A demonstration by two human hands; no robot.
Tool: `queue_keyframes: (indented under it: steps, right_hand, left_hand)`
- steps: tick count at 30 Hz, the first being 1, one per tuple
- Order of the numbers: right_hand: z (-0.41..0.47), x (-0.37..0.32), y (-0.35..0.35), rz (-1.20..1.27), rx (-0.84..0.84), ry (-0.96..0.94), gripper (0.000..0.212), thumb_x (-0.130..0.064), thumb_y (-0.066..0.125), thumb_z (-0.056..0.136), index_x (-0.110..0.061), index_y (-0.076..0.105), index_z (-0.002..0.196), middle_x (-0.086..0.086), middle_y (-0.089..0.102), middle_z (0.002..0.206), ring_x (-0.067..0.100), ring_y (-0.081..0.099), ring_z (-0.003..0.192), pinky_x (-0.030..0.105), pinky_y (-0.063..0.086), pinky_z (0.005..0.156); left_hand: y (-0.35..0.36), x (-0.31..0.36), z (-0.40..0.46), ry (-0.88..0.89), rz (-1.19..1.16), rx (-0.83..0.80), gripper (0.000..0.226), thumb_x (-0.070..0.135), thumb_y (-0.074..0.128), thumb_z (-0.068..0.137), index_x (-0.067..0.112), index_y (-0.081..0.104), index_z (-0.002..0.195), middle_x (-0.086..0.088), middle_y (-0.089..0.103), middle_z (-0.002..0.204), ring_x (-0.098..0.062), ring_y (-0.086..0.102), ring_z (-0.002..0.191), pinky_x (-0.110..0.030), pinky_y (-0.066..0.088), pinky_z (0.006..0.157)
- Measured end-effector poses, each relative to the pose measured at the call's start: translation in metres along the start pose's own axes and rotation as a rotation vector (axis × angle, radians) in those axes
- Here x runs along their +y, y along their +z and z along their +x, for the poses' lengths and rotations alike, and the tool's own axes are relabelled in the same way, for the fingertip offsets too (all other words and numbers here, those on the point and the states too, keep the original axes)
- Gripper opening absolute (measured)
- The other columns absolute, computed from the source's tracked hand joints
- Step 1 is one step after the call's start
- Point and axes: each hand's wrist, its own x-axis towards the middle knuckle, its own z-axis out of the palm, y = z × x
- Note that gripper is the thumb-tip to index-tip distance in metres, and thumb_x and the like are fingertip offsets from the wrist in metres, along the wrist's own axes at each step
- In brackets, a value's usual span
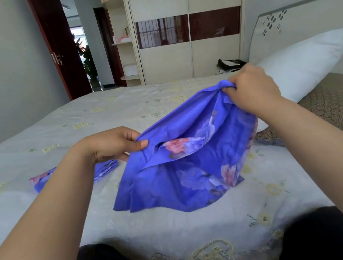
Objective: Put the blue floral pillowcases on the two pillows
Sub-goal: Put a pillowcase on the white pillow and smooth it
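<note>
The blue floral pillowcase is hanging above the bed, its mouth being held apart, with nothing inside it yet. A second pillowcase is lying folded on the bed, and the one white pillow in view is waiting bare near the headboard, so both coverings appear to be still ahead. The left hand is pinching one hem edge in its grip; the right hand is pinching the other, higher.
</note>
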Motion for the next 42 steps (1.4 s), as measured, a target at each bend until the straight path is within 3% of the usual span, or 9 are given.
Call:
queue_keyframes:
  steps: [5,9,12,15,23,28,33,38,42]
  right_hand:
    - [-0.003,0.001,0.006,-0.007,0.054,0.122,0.022,-0.034,0.048,0.092,-0.015,0.061,0.093,0.008,0.064,0.090,0.028,0.055,0.077,0.031,0.039,0.063]
    - [-0.035,-0.023,-0.002,1.353,-0.572,0.205,0.049,-0.030,0.063,0.089,-0.028,0.040,0.132,-0.006,0.060,0.122,0.021,0.071,0.086,0.036,0.056,0.069]
    - [-0.069,-0.048,0.010,1.053,-0.848,-0.242,0.052,-0.022,0.068,0.085,-0.039,0.044,0.128,-0.014,0.056,0.123,0.012,0.066,0.099,0.030,0.054,0.080]
    - [-0.074,-0.061,0.043,0.819,-0.438,-0.295,0.013,-0.012,0.061,0.089,-0.025,0.059,0.089,-0.001,0.068,0.083,0.015,0.066,0.077,0.034,0.052,0.077]
    - [-0.023,0.057,0.061,2.010,0.171,0.797,0.029,-0.010,0.028,0.097,-0.017,0.055,0.090,0.001,0.062,0.091,0.019,0.057,0.082,0.026,0.049,0.073]
    - [-0.043,0.098,0.097,1.288,0.258,0.777,0.024,-0.027,0.040,0.093,-0.022,0.044,0.070,-0.004,0.044,0.069,0.014,0.041,0.064,0.021,0.036,0.053]
    - [-0.069,0.103,0.144,-0.080,-0.550,0.049,0.052,-0.066,0.035,0.089,-0.022,0.050,0.066,-0.002,0.056,0.072,0.023,0.055,0.081,0.031,0.038,0.071]
    - [-0.078,0.074,0.176,-0.151,-0.578,-0.112,0.034,-0.047,0.048,0.090,-0.023,0.054,0.114,0.004,0.050,0.124,0.024,0.048,0.116,0.038,0.037,0.094]
    - [-0.080,0.038,0.179,0.332,-0.639,-0.099,0.065,-0.064,0.051,0.084,-0.028,0.040,0.137,-0.005,0.042,0.135,0.017,0.049,0.118,0.035,0.042,0.094]
  left_hand:
    - [0.018,-0.007,0.004,0.213,-0.399,-0.020,0.051,0.039,0.087,0.058,0.008,0.073,0.097,-0.011,0.071,0.101,-0.019,0.069,0.088,-0.028,0.056,0.074]
    - [0.038,0.010,0.010,0.269,-0.678,0.152,0.022,0.018,0.054,0.088,0.009,0.072,0.093,-0.010,0.070,0.096,-0.018,0.069,0.081,-0.028,0.058,0.073]
    - [0.054,0.023,0.020,0.266,-0.741,0.252,0.027,0.010,0.036,0.099,0.005,0.062,0.101,-0.011,0.068,0.094,-0.019,0.067,0.079,-0.030,0.056,0.075]
    - [0.062,0.033,0.031,0.200,-0.757,0.431,0.028,0.015,0.034,0.102,0.009,0.057,0.086,-0.009,0.064,0.077,-0.018,0.064,0.066,-0.028,0.055,0.064]
    - [-0.032,-0.079,0.023,-0.123,-0.384,1.410,0.023,0.021,0.035,0.100,0.009,0.053,0.106,-0.017,0.062,0.103,-0.024,0.053,0.098,-0.029,0.040,0.085]
    - [-0.030,-0.161,0.003,-0.415,0.000,1.370,0.028,0.015,0.039,0.097,-0.008,0.051,0.107,-0.035,0.055,0.113,-0.047,0.052,0.106,-0.044,0.038,0.092]
    - [-0.024,-0.184,0.009,-0.488,0.126,1.270,0.023,0.001,0.044,0.090,-0.014,0.050,0.106,-0.039,0.053,0.112,-0.049,0.050,0.106,-0.045,0.038,0.084]
    - [0.005,-0.166,0.041,-0.400,0.540,1.259,0.058,0.008,0.057,0.084,0.009,0.037,0.139,-0.021,0.035,0.141,-0.042,0.030,0.128,-0.053,0.030,0.100]
    - [0.022,-0.156,0.069,-0.344,0.947,0.809,0.068,0.048,0.056,0.088,0.024,0.030,0.145,-0.006,0.035,0.147,-0.033,0.035,0.130,-0.048,0.030,0.101]
